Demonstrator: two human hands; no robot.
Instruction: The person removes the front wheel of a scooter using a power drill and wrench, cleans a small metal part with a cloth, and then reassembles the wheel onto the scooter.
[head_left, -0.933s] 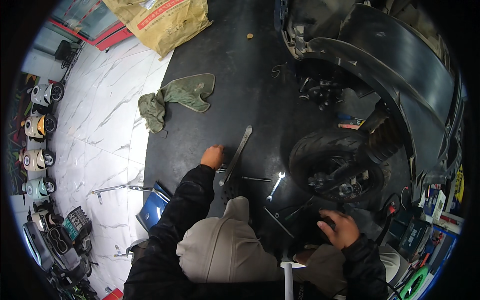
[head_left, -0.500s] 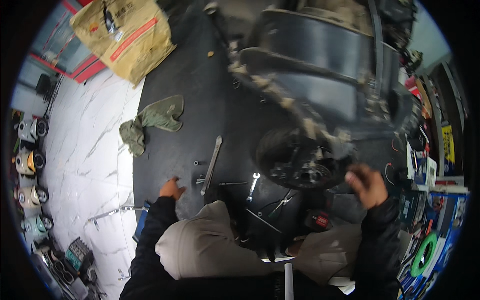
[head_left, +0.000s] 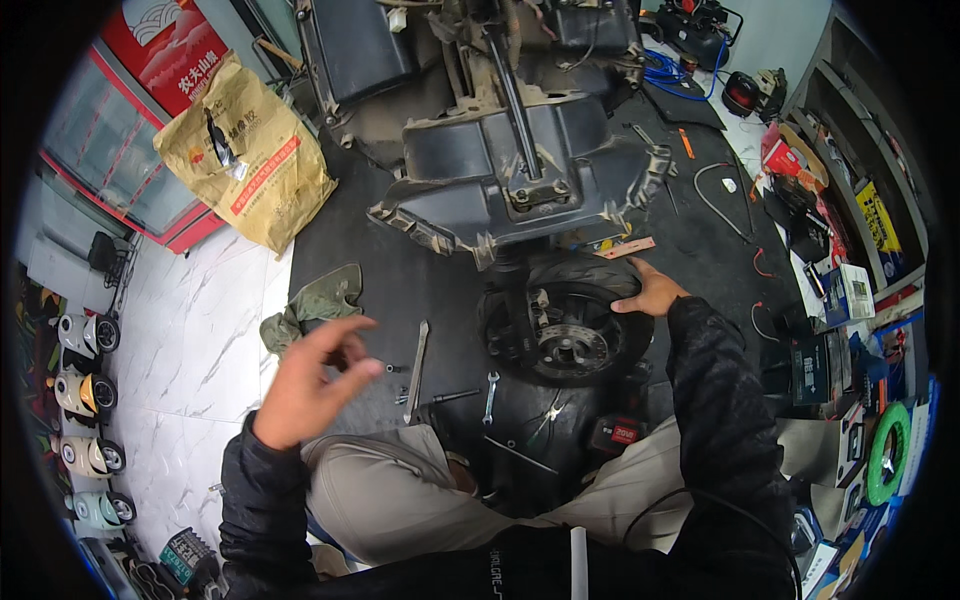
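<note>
Black-sleeved right hand [head_left: 652, 290]: thumb and fingers clamped over the far right edge of the wheel [head_left: 572, 346] | wheel lies left of that grip, hub side tilted up toward the person, longer span left to right | left hand [head_left: 315, 385]: farther off, fingers apart, holding nothing | flat metal bar [head_left: 419, 362]: right of it, pointing away

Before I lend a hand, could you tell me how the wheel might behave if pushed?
The wheel would probably feel heavy, given its thick tyre and metal brake disc. The tyre's matte surface, where the right hand touches it, should grip rather than slip. Being round, it may turn when pushed.
</note>
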